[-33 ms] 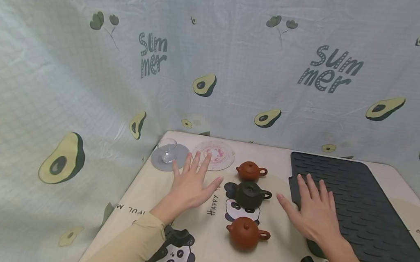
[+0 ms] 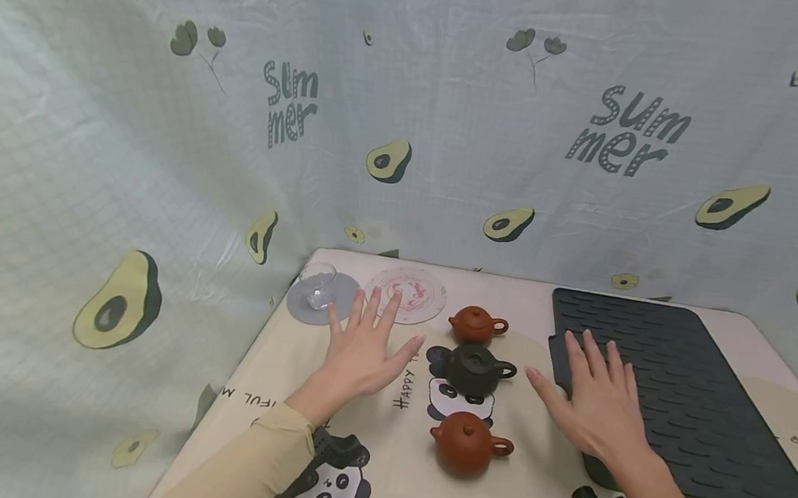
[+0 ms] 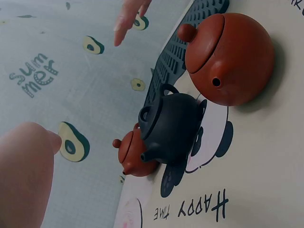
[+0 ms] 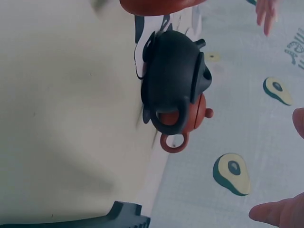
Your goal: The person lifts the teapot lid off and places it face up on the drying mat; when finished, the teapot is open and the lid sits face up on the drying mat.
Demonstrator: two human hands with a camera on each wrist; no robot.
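Three small teapots stand upright in a column on the table between the hands: a reddish-brown teapot (image 2: 466, 443) nearest, a black teapot (image 2: 474, 371) in the middle and a smaller reddish-brown teapot (image 2: 473, 325) at the back. In the head view their spouts point left and their handles right. My left hand (image 2: 357, 355) is spread palm down to the left of them, fingers straight and holding nothing. To their right, my right hand (image 2: 598, 401) is likewise spread, partly in front of the dark mat. Neither hand touches a teapot.
A dark ridged mat (image 2: 682, 404) covers the table's right side. At the back left are a clear glass cup (image 2: 318, 278) on a grey round coaster (image 2: 296, 307) and a pink-patterned round plate (image 2: 423, 294). A printed curtain (image 2: 452, 112) hangs behind and on the left.
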